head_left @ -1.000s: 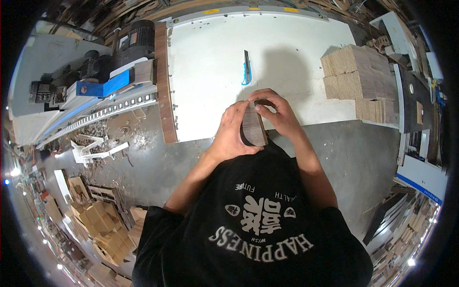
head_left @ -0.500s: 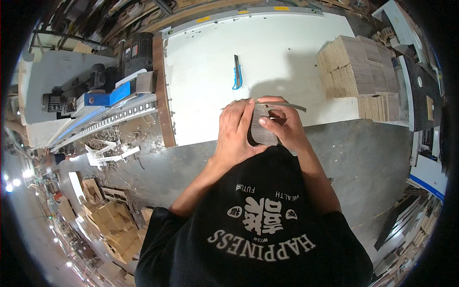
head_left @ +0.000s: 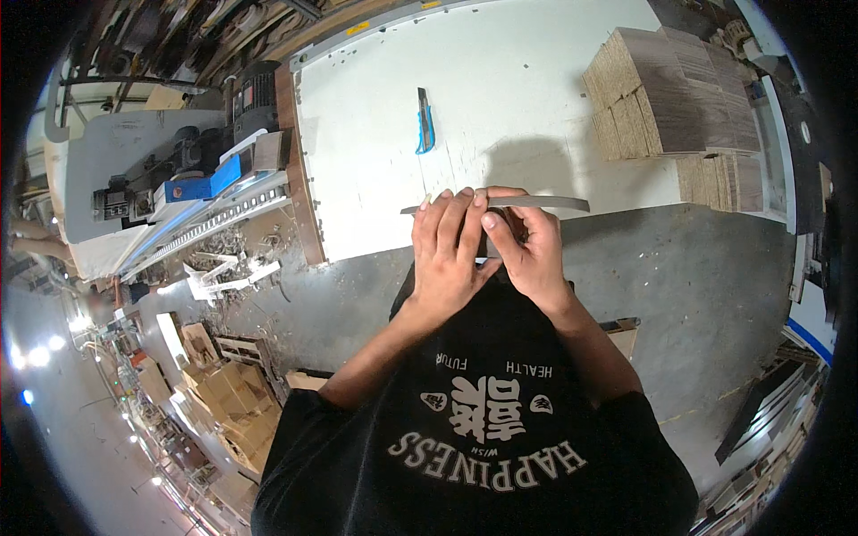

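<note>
Strip (head_left: 559, 205) juts farther out both sides of the grip than a second ago, baring its ends; left hand (head_left: 447, 246) and right hand (head_left: 536, 255) clasp it.

You see the table (head_left: 500, 80) brightly lit, a soft shadow just above your hands (head_left: 450, 243), lamps (head_left: 37, 357) glaring at lower left, and edges bending toward the black rim.
</note>
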